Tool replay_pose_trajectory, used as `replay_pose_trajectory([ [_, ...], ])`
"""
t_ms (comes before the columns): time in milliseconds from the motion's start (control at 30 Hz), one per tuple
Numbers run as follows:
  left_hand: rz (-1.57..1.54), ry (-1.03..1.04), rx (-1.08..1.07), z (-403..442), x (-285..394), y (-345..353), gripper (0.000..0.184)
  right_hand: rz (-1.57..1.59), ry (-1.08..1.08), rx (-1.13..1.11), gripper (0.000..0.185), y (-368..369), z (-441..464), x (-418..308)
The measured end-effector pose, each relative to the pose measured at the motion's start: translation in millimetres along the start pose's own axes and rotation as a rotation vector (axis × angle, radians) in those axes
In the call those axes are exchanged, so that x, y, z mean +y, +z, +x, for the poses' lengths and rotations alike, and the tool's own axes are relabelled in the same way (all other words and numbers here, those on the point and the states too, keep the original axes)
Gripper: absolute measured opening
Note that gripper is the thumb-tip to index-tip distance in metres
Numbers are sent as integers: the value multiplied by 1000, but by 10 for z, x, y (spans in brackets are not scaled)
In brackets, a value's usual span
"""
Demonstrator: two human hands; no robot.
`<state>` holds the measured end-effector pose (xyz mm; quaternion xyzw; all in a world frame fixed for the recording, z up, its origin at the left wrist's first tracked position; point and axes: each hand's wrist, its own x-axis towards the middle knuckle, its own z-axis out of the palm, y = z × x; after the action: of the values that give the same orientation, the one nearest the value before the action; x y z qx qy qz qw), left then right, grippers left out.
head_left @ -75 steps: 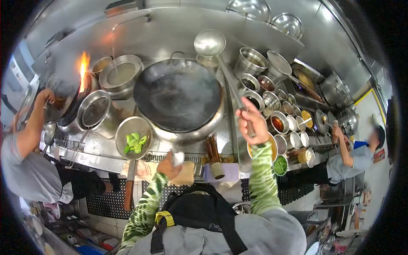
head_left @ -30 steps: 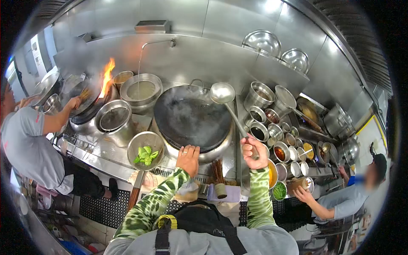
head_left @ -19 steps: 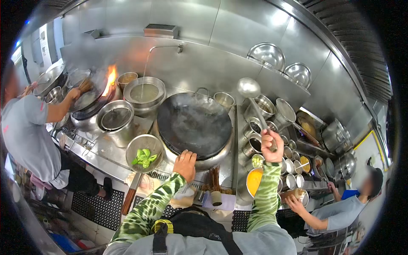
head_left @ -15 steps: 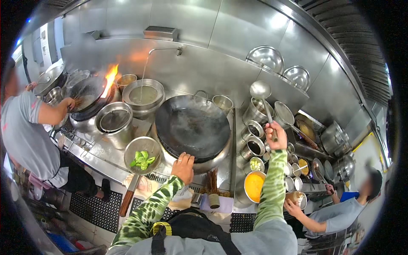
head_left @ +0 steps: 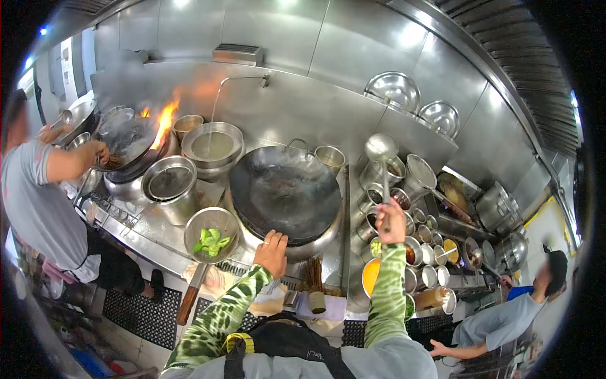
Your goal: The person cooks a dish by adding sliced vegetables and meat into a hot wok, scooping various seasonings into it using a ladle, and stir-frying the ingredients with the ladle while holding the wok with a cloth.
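Note:
My right hand [head_left: 392, 221] is closed round the handle of a long steel ladle [head_left: 381, 147], held up to the right of the wok with its bowl pointing away from me. My left hand [head_left: 271, 254] rests at the near edge of a large black wok [head_left: 287, 196], fingers curled over the rim. A dark, wet sheen and thin steam show inside the wok. Left of that hand, a strainer [head_left: 212, 220] with a wooden handle holds green vegetable pieces [head_left: 211, 242].
Water runs from a tap [head_left: 265, 81] into a basin [head_left: 213, 140]. At left, a person [head_left: 53, 202] works at a flaming wok [head_left: 129, 136]. Several seasoning pots stand at right, beside a pot of orange-yellow liquid [head_left: 369, 278]. Another person [head_left: 499, 328] stands beyond them. A bamboo brush [head_left: 312, 275] lies in front.
My right hand and the ladle have shifted left and slightly toward me. My left hand stays at the wok rim. The person at right has drawn a hand back from a container.

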<state>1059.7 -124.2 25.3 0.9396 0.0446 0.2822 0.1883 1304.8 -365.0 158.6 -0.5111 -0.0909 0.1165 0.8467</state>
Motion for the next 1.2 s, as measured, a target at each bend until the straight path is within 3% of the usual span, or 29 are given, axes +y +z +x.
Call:
replay_pose_trajectory([
  [100,-12,6,-18,-8,5,-15,65,-334,114,-39,74,218,-394,203],
  [167,-11,42,-28,-10,-28,-21,66,-399,171,-108,74,335,-578,146],
  [233,19,56,-27,-3,-41,-23,69,-560,63,-142,72,403,-783,362],
  [267,25,60,-20,-13,-36,-21,70,-611,-85,-242,70,231,-782,714],
  [300,28,65,-18,-35,-39,-18,71,-951,-290,-213,69,166,-874,962],
  [367,-12,77,-64,-28,-77,14,78,-1076,-509,-190,67,78,-1113,1381],
  [467,15,95,-93,-30,-149,94,80,-913,-224,-294,63,-12,-1361,1632],
  [567,42,133,-107,-44,-189,210,82,-1394,-389,-339,59,23,-1584,1564],
  [633,-32,123,-159,-23,-161,145,82,-1414,-295,-333,58,126,-1780,1450],
  [700,41,188,-109,-44,-225,252,83,-1523,-335,-354,59,103,-1814,1450],
  [733,-42,253,18,-85,-325,404,81,-1523,-138,-396,60,226,-1862,1284],
  [767,-81,206,-31,-107,-295,313,74,-1489,-338,-431,60,59,-1780,1432],
  [800,-119,157,-77,-127,-256,216,67,-1386,-316,-466,59,2,-1730,1463],
  [833,-154,105,-120,-148,-215,124,60,-1433,-134,-446,58,143,-1761,1333],
  [900,-449,51,-74,-354,-254,-237,48,-1371,-437,-465,61,-34,-1715,1558],
  [933,-477,27,15,-523,-320,-389,41,-1393,-475,-519,61,-30,-1708,1566],
  [967,-530,-51,25,-709,-381,-561,33,-1447,-177,-459,58,127,-1804,1436],
  [1000,-473,-20,194,-839,-542,-666,28,-1310,-231,-497,54,37,-1599,1619],
  [1033,-488,-173,251,-1118,-545,-1041,23,-1281,-181,-600,49,278,-1699,1450],
  [1100,-514,-448,367,-1653,-725,-1541,19,-1403,-469,-686,48,-52,-1315,1676],
  [1167,-300,-620,715,-2326,-985,-1872,15,-1461,-310,-698,53,15,-1243,1635],
  [1200,-192,-728,774,-2778,-1210,-2039,15,-1524,-349,-768,55,-86,-1057,1720],
])
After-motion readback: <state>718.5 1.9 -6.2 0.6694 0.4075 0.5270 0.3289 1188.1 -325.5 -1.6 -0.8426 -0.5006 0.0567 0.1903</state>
